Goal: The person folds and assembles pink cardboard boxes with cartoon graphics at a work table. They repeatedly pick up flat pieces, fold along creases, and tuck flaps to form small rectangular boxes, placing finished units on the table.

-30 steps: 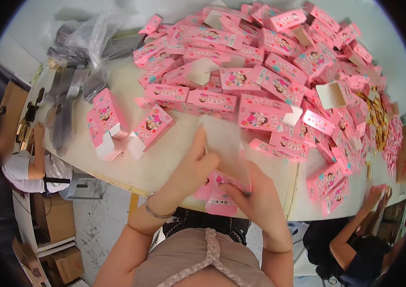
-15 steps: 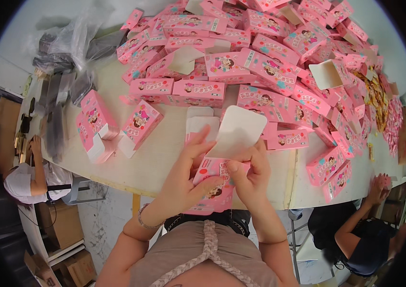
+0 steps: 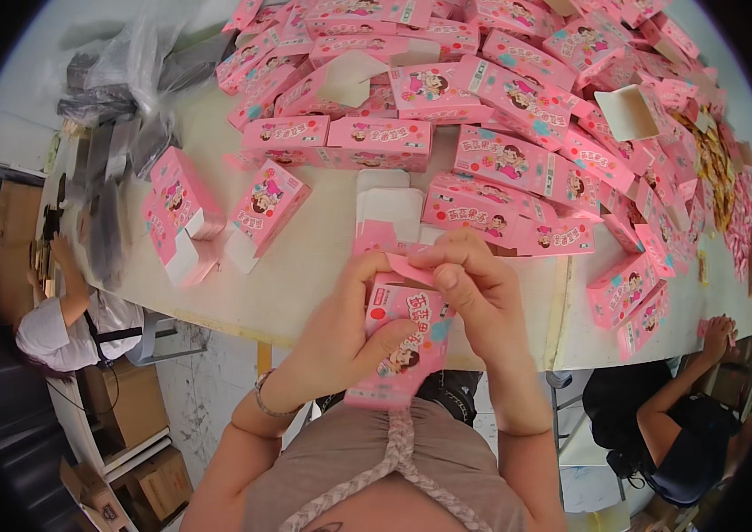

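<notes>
A small pink carton printed with a cartoon figure stands between my hands, near the table's front edge. My left hand wraps its left side, the thumb across the front panel. At its upper end the fingers of my right hand pinch the top flap, which is bent over the opening. The carton's far side is hidden. Just beyond my fingers lie several more pink cartons with white flaps, seemingly flat and stacked.
A large heap of pink cartons covers the table's far side. Two partly open cartons stand to the left, near clear plastic bags. Gold and pink packets lie far right. Co-workers sit at left and right.
The carton's raised white-sided flap has been folded down over the opening. My right fingers have moved up onto it, while my left hand still holds the carton. The view has shifted slightly.
</notes>
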Motion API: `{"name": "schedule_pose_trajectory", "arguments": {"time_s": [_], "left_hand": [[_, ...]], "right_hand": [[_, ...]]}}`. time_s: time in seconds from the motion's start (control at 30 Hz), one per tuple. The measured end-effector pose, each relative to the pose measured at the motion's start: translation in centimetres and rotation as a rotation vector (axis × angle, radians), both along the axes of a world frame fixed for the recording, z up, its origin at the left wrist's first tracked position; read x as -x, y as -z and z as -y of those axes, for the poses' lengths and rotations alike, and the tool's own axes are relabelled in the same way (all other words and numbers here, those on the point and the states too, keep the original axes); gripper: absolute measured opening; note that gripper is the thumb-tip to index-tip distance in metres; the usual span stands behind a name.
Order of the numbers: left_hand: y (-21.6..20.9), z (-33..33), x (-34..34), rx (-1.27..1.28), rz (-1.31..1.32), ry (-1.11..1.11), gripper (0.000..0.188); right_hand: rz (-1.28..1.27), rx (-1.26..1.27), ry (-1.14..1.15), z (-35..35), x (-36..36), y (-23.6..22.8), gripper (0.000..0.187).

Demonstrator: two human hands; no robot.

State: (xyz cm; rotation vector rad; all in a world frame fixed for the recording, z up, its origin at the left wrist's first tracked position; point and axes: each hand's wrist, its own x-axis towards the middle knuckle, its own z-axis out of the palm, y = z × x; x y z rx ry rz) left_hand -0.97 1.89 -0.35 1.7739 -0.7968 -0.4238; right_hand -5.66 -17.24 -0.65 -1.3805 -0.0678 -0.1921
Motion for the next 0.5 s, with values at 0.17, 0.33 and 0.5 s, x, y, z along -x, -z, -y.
{"name": "schedule_pose_trajectory", "arguments": {"time_s": [0.17, 0.33, 0.5], "left_hand": [[0.6, -0.8, 0.6, 0.126, -0.008, -0.015, 0.069], [0.4, -1.0, 0.4, 0.188, 0.045, -0.029, 0.062], [0.8, -1.2, 0.3, 0.223, 0.09, -0.046, 0.049]], "right_hand": [[-0.059, -0.079, 0.052, -0.7, 0.2, -1.2, 0.014], [-0.105, 0.072, 0.017, -0.6, 1.3, -1.7, 0.028], [-0.026, 0.349, -0.007, -1.7, 2.8, -2.1, 0.038]]}}
